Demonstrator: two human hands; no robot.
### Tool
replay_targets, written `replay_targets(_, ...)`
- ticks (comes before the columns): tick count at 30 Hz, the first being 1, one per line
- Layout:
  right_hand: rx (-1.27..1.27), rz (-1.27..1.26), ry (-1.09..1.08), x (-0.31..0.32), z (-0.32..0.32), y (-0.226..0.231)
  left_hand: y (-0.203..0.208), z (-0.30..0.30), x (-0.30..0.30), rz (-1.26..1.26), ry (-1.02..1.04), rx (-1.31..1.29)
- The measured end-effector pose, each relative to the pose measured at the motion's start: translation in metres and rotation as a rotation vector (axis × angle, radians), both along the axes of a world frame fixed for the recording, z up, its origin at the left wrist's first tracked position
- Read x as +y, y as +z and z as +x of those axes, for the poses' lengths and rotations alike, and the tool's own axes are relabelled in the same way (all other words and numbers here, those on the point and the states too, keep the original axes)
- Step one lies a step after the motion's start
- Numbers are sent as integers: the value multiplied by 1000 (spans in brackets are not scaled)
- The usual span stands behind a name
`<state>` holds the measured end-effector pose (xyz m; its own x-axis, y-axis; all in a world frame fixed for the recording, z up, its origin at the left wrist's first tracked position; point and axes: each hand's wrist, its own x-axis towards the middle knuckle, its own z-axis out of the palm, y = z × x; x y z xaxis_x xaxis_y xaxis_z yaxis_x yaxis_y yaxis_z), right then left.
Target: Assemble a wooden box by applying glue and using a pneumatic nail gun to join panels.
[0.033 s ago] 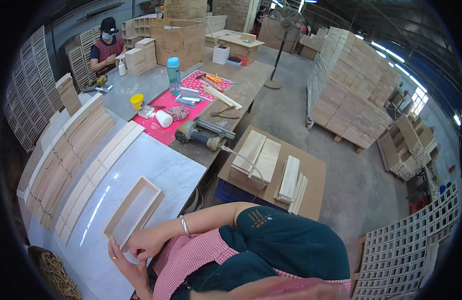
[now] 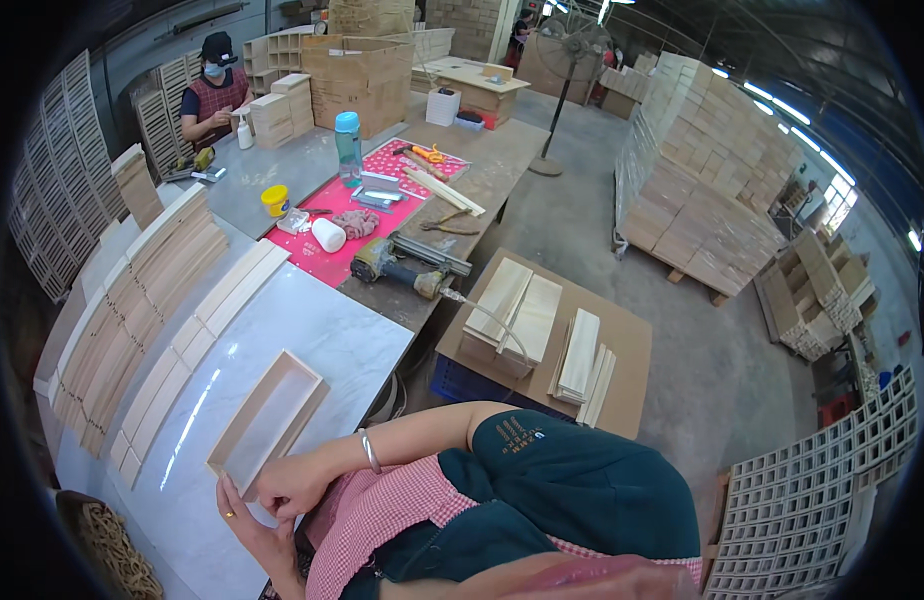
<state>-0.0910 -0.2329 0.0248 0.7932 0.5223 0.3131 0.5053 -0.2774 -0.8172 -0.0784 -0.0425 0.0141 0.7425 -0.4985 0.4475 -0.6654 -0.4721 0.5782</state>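
A shallow, open wooden box [image 2: 308,402] of pale wood lies slanted on the white marbled tabletop [image 2: 339,325]. At the box's near end, my left hand [image 2: 250,528] has its fingers closed on the corner, with a ring on one finger. My right hand [image 2: 294,486] is curled against the same end, beside the left one; its fingertips are partly hidden. Left of the box runs a row of flat wooden strips [image 2: 187,350], and beyond it a longer stack of thin slats [image 2: 132,310]. A nail gun [image 2: 397,271] with a hose rests past the tabletop's far right corner.
Wooden boards [image 2: 530,318] are piled on a cardboard-topped stand [image 2: 622,345] to the right. Pliers [image 2: 450,223], a blue bottle [image 2: 348,150] and a yellow tub [image 2: 275,200] stand or lie farther back. A co-worker [image 2: 217,95] is at the far left. A basket [image 2: 107,545] sits at lower left.
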Motion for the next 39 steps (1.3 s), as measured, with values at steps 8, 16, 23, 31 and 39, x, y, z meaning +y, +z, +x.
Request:
replay_targets(8, 96, 14, 79, 11, 7, 2, 8, -2, 12, 43, 35, 13)
replay_targets(16, -107, 41, 22, 39, 26, -30, 4, 12, 27, -76, 78, 179)
replay_targets(23, -114, 115, 35, 51, 23, -29, 6, 15, 39, -92, 60, 240)
replay_targets(31, -69, 226, -7, 64, 35, -35, -1, 16, 43, -149, 43, 311)
replay_targets(39, 47, 129, 12, 79, 40, -15, -10, 15, 62, -272, 20, 396)
